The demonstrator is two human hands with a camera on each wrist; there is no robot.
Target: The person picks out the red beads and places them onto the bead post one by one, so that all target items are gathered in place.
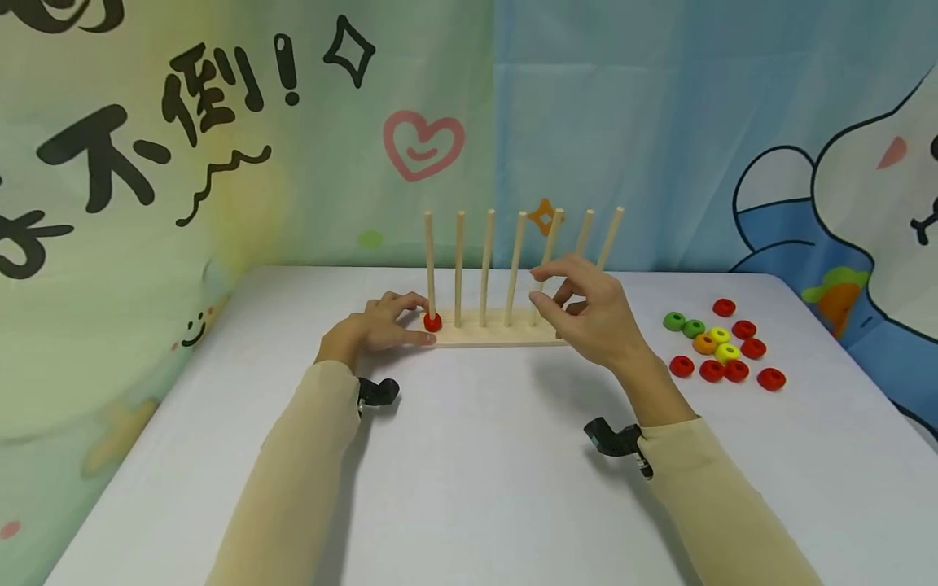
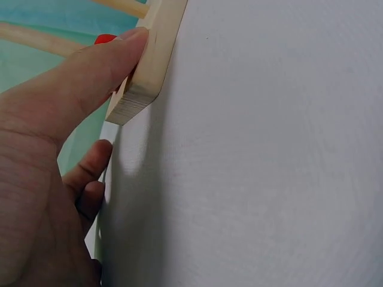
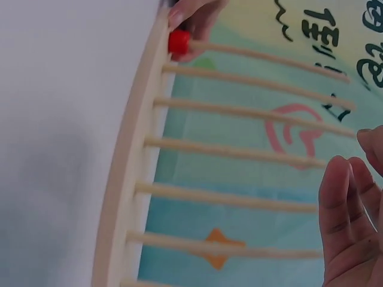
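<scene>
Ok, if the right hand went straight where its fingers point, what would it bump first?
The right hand would probably bump the fourth wooden peg from the left, which shows just left of it in the head view. Depth is hard to tell, though, so it might pass in front.

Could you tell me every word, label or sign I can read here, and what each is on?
"不": on the backdrop curtain.
"倒!": same curtain, up and right of it.
Partial characters at the head view's left edge: same curtain, cut off, unreadable.
Wooden peg rack and colored rings: no lettering visible.
</scene>
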